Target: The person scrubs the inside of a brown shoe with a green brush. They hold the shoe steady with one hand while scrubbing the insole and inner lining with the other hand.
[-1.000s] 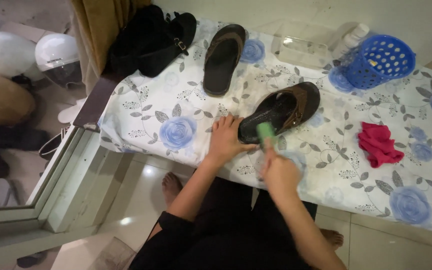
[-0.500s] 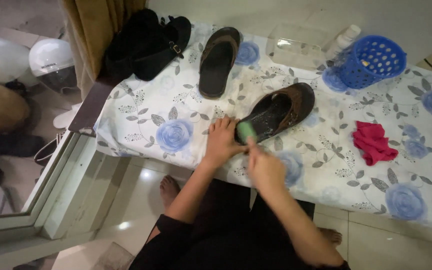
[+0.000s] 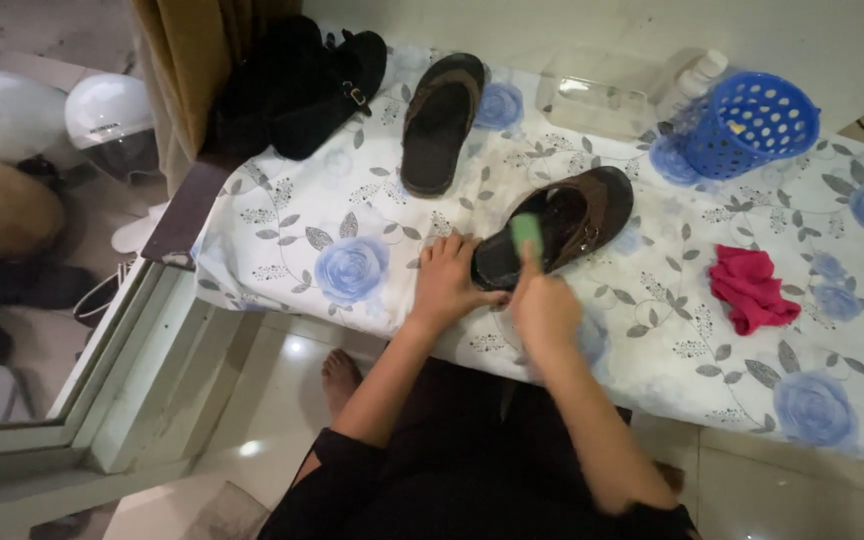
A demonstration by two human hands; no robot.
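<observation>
**Sandal steadied on the flowered desk while a green brush is worked at its heel**

Since the earlier frames, the green brush has been shifted slightly from the heel edge toward the footbed, and the view has been tilted a little; the sandal has not been moved.

A brown sandal is seen lying flat near the front edge of the desk, which is covered with a white cloth printed with blue flowers. The left hand is pressed flat beside the heel, fingers spread, its grip wide and holding nothing. The right hand is closed around the brush, with only the pale green end shown above the fingers.

The sandal is judged light and flexible, with a dark, glossy footbed that may be wet and slippery. A firm hold is best taken at the heel rim or the strap.

A matching sandal is set farther back, well apart. A red cloth and a blue basket are placed to the right.
</observation>
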